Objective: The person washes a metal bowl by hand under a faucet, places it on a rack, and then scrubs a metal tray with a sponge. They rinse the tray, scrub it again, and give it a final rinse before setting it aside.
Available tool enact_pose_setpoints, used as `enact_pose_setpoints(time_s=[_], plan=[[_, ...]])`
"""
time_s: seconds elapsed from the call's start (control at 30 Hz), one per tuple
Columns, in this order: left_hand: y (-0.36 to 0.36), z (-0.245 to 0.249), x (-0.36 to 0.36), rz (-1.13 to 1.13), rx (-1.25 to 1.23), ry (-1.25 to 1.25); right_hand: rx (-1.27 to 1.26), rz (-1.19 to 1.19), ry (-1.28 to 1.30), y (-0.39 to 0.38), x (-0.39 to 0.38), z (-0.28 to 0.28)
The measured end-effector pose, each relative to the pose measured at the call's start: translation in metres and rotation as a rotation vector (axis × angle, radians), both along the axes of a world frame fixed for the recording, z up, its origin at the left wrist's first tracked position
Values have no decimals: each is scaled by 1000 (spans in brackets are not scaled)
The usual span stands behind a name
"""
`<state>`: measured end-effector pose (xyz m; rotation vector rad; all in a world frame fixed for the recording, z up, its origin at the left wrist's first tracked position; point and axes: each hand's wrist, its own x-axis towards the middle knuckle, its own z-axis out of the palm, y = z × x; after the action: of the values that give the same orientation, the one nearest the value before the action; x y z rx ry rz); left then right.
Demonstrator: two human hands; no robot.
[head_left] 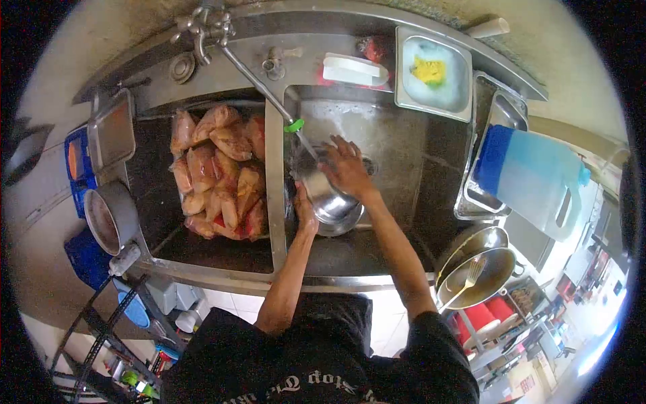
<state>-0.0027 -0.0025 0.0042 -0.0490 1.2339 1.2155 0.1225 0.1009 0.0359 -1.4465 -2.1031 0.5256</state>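
Observation:
A shiny metal bowl [331, 203] is tilted in the right-hand sink basin [431, 168], under the faucet [252, 77] with a green band near its tip. Water runs from the spout onto the metal. My left hand [304, 209] holds the bowl's left side, its fingers partly hidden behind it. Over the bowl's upper right part lies my right hand [346, 168], fingers spread. Whether a second vessel lies beneath the bowl, I cannot tell.
Raw poultry pieces [219, 175] fill part of the left basin. Behind are a soapy tray [433, 74] with a yellow sponge [428, 70]. A blue-liquid jug [531, 178] and pans [478, 276] stand right; a pot [111, 219] stands left.

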Motion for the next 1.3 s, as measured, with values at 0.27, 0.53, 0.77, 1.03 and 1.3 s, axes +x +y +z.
enact_pose_setpoints(time_s=[0.27, 0.53, 0.77, 1.03, 1.3], plan=[[-29, 19, -10, 49, -106, -109, -423, 234, 368, -11, -14, -31], [-28, 26, -12, 65, -243, -217, -735, 191, -199, 24, -62, -153], [9, -3, -14, -170, -213, 220, -1185, 432, -250, 86, 24, -20], [53, -56, -11, 3, -35, -266, -271, 485, -275, -24, 51, 45], [-21, -95, -1, -392, -214, -1, -782, 631, -312, -28, 79, 23]])
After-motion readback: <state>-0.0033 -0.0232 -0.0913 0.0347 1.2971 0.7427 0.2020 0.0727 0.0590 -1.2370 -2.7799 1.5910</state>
